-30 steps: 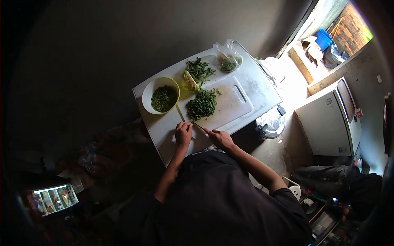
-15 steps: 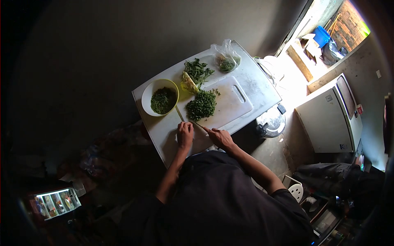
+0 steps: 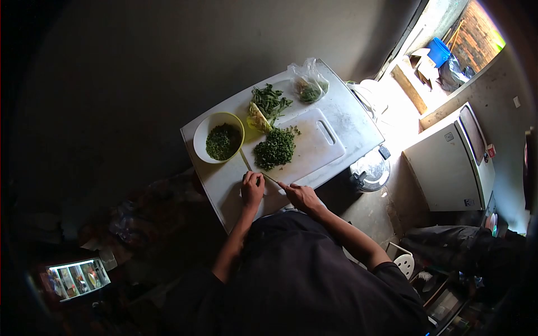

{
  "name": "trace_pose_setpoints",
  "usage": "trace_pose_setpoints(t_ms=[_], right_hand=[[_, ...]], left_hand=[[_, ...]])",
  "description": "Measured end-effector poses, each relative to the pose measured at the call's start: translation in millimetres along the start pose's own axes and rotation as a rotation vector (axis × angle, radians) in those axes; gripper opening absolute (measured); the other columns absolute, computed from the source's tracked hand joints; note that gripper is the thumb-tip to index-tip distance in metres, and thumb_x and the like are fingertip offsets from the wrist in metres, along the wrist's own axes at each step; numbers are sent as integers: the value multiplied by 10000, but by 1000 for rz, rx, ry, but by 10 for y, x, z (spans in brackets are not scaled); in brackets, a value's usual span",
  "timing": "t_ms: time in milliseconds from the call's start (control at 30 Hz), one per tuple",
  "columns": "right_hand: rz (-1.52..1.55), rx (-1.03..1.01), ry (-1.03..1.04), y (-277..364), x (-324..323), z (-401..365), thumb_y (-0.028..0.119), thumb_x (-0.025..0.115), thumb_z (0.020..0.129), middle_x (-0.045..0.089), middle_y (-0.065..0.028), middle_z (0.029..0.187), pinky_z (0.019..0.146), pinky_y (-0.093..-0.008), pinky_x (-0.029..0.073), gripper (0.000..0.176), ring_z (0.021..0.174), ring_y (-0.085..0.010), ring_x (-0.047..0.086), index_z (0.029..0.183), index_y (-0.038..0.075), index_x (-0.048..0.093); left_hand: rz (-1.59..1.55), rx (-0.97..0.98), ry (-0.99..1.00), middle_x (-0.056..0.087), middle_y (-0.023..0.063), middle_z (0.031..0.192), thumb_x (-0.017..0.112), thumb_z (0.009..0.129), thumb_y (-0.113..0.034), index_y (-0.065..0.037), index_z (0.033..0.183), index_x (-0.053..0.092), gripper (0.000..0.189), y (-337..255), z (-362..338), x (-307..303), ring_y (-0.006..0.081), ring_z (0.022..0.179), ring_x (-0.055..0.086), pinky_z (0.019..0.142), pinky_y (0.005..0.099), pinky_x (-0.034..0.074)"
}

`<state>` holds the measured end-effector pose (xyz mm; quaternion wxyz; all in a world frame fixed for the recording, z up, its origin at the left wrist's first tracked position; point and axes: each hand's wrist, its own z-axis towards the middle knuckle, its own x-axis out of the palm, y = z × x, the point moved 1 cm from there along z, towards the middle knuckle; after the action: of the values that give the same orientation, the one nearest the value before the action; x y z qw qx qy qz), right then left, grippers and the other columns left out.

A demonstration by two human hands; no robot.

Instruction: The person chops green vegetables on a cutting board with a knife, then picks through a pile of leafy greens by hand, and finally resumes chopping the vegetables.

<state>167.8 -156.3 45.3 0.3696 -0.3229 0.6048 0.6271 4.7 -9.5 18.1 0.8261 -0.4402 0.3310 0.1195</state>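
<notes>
My right hand [image 3: 302, 197] is wrapped round the handle of a knife [image 3: 270, 178], whose thin blade points left towards my left hand [image 3: 253, 187]. The left hand's fingers are curled at the blade's tip, near the front edge of the cutting board; whatever they hold is hidden. On the white cutting board [image 3: 314, 152] lies a heap of finely chopped greens [image 3: 274, 148]. A white bowl with a yellow-green rim [image 3: 198, 140] stands to the left, with more chopped greens [image 3: 223, 141] inside.
Behind the board are leafy stems [image 3: 271, 101], a yellowish wrapped bundle [image 3: 258, 119] and a clear plastic bag [image 3: 309, 84] with greens. The table [image 3: 358, 112] ends just beyond the board. A metal pressure cooker [image 3: 372, 168] and a small white fridge [image 3: 445, 162] stand to the right.
Both hands and the knife have shifted slightly down in the view, away from the chopped heap. The whole table scene also sits a little lower.
</notes>
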Motion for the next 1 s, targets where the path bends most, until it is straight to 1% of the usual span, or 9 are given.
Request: trace_pose_setpoints(t_ms=[200,300,367,400,467,567,800,867,1000], right_hand=[[41,23,16,-31,115,146,95,566,876,670,-119,893,601,-463,535,633,728,-335,680,1493,174,452],[14,18,16,16,70,176,93,514,914,678,-122,928,601,-443,553,586,711,-327,676,1492,171,453],[58,-14,-13,-24,58,108,97,588,854,655,-117,871,606,-455,532,673,729,-341,676,1504,173,433],[62,-18,-12,-16,26,71,97,588,854,655,-117,871,606,-455,532,673,729,-341,676,1504,173,433],[23,37,50,-7,-39,-4,100,576,868,663,-121,874,598,-458,531,648,724,-342,677,1496,184,442],[21,27,3,-44,31,22,106,555,896,670,-119,881,596,-463,532,612,707,-344,676,1491,196,448],[4,24,-55,-61,90,146,124,535,919,672,-108,870,583,-443,545,578,670,-316,674,1487,200,456],[-31,43,-12,-49,40,142,102,529,929,661,-101,839,557,-426,541,543,683,-299,666,1465,174,492],[-33,15,-38,-5,1,151,101,531,909,675,-108,847,562,-433,544,569,659,-311,671,1470,186,480]], left_hand=[[20,43,17,614,143,880,693,850,-61,-12,890,662,70,-50,11,-40,360,864,629,769,441,507],[8,8,32,616,143,898,686,855,-62,-13,900,673,68,-24,31,-31,359,877,628,778,440,509],[59,-41,49,614,138,914,675,869,-73,-17,911,668,71,-25,21,-9,350,892,618,788,433,505],[64,-43,49,614,138,914,675,869,-73,-17,911,668,71,-9,20,-5,350,892,618,788,433,505],[126,28,51,611,130,922,658,890,-87,-26,928,650,72,6,23,16,342,905,607,797,432,496],[138,64,24,607,123,921,651,897,-90,-36,936,628,71,10,8,40,339,900,599,801,436,488],[149,55,44,606,118,934,651,896,-87,-40,927,616,67,-27,11,-15,338,901,601,801,443,490],[124,53,46,616,112,936,662,892,-92,-39,932,629,74,-39,19,-22,337,905,603,801,442,490],[105,-12,4,629,102,939,683,877,-98,-41,921,660,75,-70,35,-57,330,911,605,805,440,491]])
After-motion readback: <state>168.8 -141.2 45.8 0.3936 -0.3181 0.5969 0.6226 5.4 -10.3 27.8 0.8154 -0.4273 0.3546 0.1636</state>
